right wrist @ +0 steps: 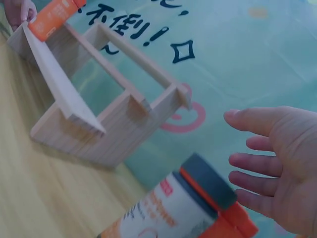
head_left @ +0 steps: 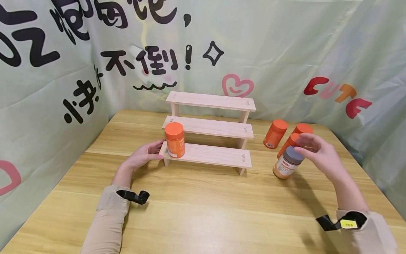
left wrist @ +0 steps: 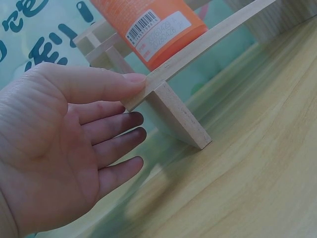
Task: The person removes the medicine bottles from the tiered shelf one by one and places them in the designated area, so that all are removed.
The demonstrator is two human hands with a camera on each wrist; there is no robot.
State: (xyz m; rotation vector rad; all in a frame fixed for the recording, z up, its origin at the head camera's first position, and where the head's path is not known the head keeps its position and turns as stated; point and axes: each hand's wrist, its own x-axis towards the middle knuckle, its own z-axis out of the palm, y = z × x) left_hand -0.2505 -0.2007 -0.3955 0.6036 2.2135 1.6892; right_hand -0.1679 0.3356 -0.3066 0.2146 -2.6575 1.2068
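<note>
A three-step wooden display rack stands on the table. My left hand pinches the left end of its lowest step; in the left wrist view the thumb lies on the board's edge, the other fingers below. An orange jar with an orange lid stands upright on that step, close to this hand. At the right, my right hand is held with its fingers apart beside a grey-lidded jar with a white label. The right wrist view shows a gap between these fingers and the grey lid.
Behind the grey-lidded jar are several orange-lidded jars, among them one at the left and another partly hidden at the back. A printed cloth hangs behind the wooden table.
</note>
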